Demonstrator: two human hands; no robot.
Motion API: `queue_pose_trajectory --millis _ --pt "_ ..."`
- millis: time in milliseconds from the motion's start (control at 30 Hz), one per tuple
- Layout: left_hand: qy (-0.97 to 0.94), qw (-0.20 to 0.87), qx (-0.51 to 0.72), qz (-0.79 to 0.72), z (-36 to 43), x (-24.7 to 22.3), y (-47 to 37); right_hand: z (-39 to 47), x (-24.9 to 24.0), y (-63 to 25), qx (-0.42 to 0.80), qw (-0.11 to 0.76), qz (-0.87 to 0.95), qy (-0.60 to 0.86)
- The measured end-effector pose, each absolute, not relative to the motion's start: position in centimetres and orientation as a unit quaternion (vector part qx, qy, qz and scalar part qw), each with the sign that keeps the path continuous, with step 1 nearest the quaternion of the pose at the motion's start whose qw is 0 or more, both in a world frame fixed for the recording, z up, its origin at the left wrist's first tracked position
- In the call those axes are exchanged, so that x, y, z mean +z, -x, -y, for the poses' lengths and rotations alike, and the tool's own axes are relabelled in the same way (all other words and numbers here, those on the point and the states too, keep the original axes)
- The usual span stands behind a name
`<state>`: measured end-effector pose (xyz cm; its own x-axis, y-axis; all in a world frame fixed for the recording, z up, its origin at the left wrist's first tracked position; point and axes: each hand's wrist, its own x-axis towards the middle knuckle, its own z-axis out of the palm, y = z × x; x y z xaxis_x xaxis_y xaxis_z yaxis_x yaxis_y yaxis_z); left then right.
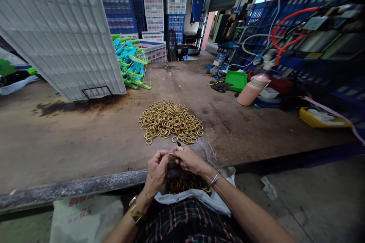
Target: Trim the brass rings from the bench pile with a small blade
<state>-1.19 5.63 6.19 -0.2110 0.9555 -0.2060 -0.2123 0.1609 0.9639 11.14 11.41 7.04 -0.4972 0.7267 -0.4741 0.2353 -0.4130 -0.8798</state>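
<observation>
Close together at the table's front edge, both my hands work on one brass-coloured ring [172, 154]. My left hand [157, 166] pinches the ring's left side between thumb and fingers. The fingers of my right hand [188, 159] are closed round a small knife-like tool [179, 145] with a dark tip and pale body, and they also touch the ring. Just beyond my hands lies a heap of similar rings [171, 121] on the wooden table [114, 136]. Below them, an opened white sack [196, 195] on my lap holds more rings.
A tall pale ribbed panel [62, 34] stands at left beside green-and-blue plastic parts [132, 62]. At right are a pink bottle [252, 91], a green tray [236, 80], a yellow tray [322, 118] and a machine with orange hoses [278, 40]. Stacked crates [118, 7] stand behind.
</observation>
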Motion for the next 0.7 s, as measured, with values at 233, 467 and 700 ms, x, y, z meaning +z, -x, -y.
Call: queue_pose_trajectory --millis 233,467,700 --pt "-0.423 0.419 0.560 -0.577 -5.27 6.97 1.13 -10.99 6.49 -10.92 0.454 0.290 0.696 0.475" --pt "-0.288 0.626 0.504 -0.520 -5.08 6.44 1.08 -11.15 6.23 -10.43 0.428 0.298 0.706 0.479" --pt "-0.242 0.698 0.515 -0.435 -4.68 7.24 0.96 -11.02 6.12 -10.62 0.498 0.317 0.670 0.449"
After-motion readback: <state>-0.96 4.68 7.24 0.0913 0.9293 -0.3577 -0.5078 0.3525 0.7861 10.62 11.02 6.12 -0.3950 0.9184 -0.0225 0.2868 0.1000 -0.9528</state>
